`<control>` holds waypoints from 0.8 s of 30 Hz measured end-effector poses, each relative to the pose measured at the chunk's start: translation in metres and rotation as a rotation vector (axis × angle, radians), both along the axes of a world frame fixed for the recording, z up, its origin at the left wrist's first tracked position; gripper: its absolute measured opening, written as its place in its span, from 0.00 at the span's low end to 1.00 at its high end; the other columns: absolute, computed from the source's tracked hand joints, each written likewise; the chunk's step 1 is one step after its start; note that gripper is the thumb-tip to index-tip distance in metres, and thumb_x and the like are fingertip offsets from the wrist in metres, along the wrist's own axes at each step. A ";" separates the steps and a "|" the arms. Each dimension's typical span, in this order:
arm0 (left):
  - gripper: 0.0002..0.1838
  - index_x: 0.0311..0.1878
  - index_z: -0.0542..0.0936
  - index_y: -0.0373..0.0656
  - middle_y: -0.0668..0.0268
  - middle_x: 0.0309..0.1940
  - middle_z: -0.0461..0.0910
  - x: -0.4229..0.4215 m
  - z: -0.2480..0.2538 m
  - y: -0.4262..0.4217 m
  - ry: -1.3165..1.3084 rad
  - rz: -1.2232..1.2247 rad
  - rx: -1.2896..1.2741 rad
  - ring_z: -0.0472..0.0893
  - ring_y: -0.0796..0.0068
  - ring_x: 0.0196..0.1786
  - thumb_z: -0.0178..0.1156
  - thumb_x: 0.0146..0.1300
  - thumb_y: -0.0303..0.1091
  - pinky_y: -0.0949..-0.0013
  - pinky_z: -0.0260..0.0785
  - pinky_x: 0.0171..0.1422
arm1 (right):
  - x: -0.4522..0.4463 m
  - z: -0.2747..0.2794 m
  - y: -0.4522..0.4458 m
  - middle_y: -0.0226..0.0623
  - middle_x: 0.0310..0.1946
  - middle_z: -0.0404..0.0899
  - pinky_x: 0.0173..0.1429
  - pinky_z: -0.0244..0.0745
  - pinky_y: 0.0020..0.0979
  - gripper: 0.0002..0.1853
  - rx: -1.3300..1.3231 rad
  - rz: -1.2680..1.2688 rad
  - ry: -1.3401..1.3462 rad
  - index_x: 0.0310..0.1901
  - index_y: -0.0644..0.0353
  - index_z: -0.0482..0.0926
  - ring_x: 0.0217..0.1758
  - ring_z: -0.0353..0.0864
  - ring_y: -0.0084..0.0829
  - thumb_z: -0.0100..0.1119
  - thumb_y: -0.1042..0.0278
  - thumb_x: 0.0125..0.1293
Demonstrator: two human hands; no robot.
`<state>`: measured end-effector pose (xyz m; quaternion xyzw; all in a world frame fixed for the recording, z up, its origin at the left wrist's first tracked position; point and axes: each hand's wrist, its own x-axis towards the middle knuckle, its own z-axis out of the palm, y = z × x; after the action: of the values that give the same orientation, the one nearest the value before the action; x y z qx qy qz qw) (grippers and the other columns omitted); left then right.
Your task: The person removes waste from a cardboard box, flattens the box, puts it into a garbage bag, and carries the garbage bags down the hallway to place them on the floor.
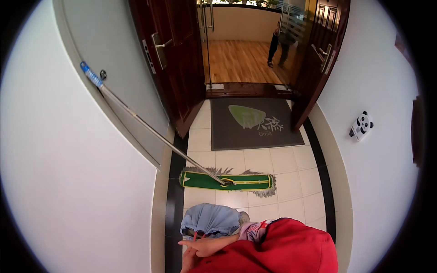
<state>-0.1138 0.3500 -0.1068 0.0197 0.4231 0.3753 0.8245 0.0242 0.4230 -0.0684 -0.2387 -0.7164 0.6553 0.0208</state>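
At the bottom of the head view my hands are close together in front of my red garment. My right hand point(202, 247) reaches in from the right with its index finger pointing left and its other fingers curled. Below it, my left hand point(189, 260) is partly covered, and its fingers are mostly hidden. A thin red strip point(195, 236) rises beside the right fingers; whether they grip it is unclear. Just beyond lies bunched grey-blue cloth point(210, 219), beside a shoe tip point(244, 217). Farther forward, a flat dust mop point(200, 180) with a green back and grey fringe rests on the tiles.
The mop's metal pole point(154, 132) leans left against the wall, its blue grip up high. A dark doormat point(223, 136) lies before an open wooden double door point(175, 59). Beyond the glass, a person point(283, 43) stands on wood flooring. A panda-shaped item point(363, 125) hangs right.
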 end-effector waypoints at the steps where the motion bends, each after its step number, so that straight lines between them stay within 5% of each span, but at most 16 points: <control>1: 0.16 0.47 0.68 0.42 0.66 0.40 0.72 0.010 0.007 0.001 0.024 0.032 -0.012 0.70 0.68 0.47 0.46 0.60 0.41 0.61 0.59 0.54 | 0.008 0.004 0.005 0.48 0.48 0.70 0.48 0.65 0.34 0.38 -0.027 0.050 0.033 0.62 0.54 0.44 0.50 0.71 0.43 0.43 0.81 0.48; 7: 0.15 0.46 0.69 0.40 0.64 0.39 0.72 0.072 0.033 0.012 0.092 0.201 -0.059 0.71 0.67 0.46 0.47 0.59 0.38 0.63 0.61 0.52 | 0.061 -0.007 0.020 0.51 0.46 0.70 0.52 0.62 0.33 0.43 0.106 0.229 0.108 0.65 0.51 0.35 0.51 0.70 0.42 0.42 0.83 0.47; 11: 0.14 0.44 0.70 0.38 0.62 0.38 0.73 0.091 0.041 0.018 0.107 0.248 -0.086 0.71 0.67 0.46 0.47 0.58 0.36 0.64 0.63 0.51 | 0.096 0.055 0.036 0.57 0.46 0.66 0.51 0.61 0.32 0.44 0.161 0.412 -0.041 0.65 0.50 0.32 0.49 0.70 0.44 0.42 0.81 0.48; 15: 0.13 0.43 0.70 0.37 0.60 0.38 0.73 0.096 0.042 0.026 0.085 0.250 -0.078 0.72 0.66 0.45 0.48 0.58 0.34 0.65 0.65 0.49 | 0.099 -0.001 0.017 0.56 0.54 0.56 0.51 0.62 0.31 0.43 0.170 0.266 0.293 0.65 0.52 0.33 0.50 0.68 0.43 0.44 0.80 0.49; 18: 0.12 0.42 0.70 0.36 0.59 0.37 0.73 0.099 0.047 0.034 0.017 0.244 -0.024 0.72 0.65 0.45 0.49 0.57 0.33 0.65 0.66 0.49 | 0.120 0.017 0.027 0.54 0.52 0.59 0.50 0.64 0.32 0.37 0.038 0.215 0.250 0.64 0.55 0.44 0.50 0.68 0.43 0.43 0.79 0.50; 20: 0.12 0.41 0.71 0.35 0.58 0.37 0.74 0.102 0.047 0.037 -0.056 0.244 0.001 0.72 0.65 0.44 0.49 0.57 0.32 0.66 0.67 0.48 | 0.143 0.042 0.044 0.48 0.39 0.72 0.49 0.66 0.31 0.17 0.191 0.032 0.231 0.48 0.62 0.68 0.45 0.71 0.41 0.46 0.75 0.54; 21: 0.12 0.41 0.71 0.34 0.57 0.37 0.74 0.106 0.045 0.041 -0.067 0.245 -0.016 0.72 0.65 0.44 0.49 0.57 0.31 0.66 0.67 0.48 | 0.161 0.047 0.046 0.39 0.30 0.74 0.41 0.69 0.30 0.10 0.161 -0.244 0.327 0.41 0.62 0.72 0.36 0.74 0.34 0.48 0.70 0.58; 22: 0.10 0.37 0.72 0.37 0.59 0.35 0.74 0.115 0.043 0.045 0.012 0.252 -0.105 0.72 0.66 0.41 0.48 0.56 0.32 0.67 0.65 0.48 | 0.181 0.077 0.051 0.32 0.25 0.74 0.32 0.69 0.25 0.09 -0.189 -0.467 0.359 0.39 0.61 0.73 0.27 0.73 0.24 0.48 0.66 0.61; 23: 0.06 0.33 0.72 0.44 0.70 0.23 0.70 0.095 -0.033 0.032 -0.113 0.307 -0.123 0.71 0.68 0.35 0.49 0.55 0.35 0.60 0.61 0.47 | 0.200 0.114 0.059 0.30 0.23 0.73 0.29 0.68 0.22 0.09 -0.246 -0.577 0.319 0.37 0.62 0.74 0.25 0.71 0.20 0.48 0.65 0.62; 24: 0.04 0.28 0.70 0.44 0.70 0.18 0.67 0.111 -0.009 0.038 -0.022 0.329 -0.181 0.70 0.69 0.31 0.50 0.53 0.33 0.61 0.61 0.44 | 0.220 0.149 0.068 0.28 0.22 0.72 0.27 0.66 0.19 0.10 -0.302 -0.682 0.282 0.36 0.62 0.74 0.24 0.69 0.16 0.49 0.64 0.62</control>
<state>-0.0025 0.3881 -0.1156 -0.1278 0.4437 0.4658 0.7549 0.2440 0.4910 0.0809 -0.3712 -0.4815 0.7351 0.2999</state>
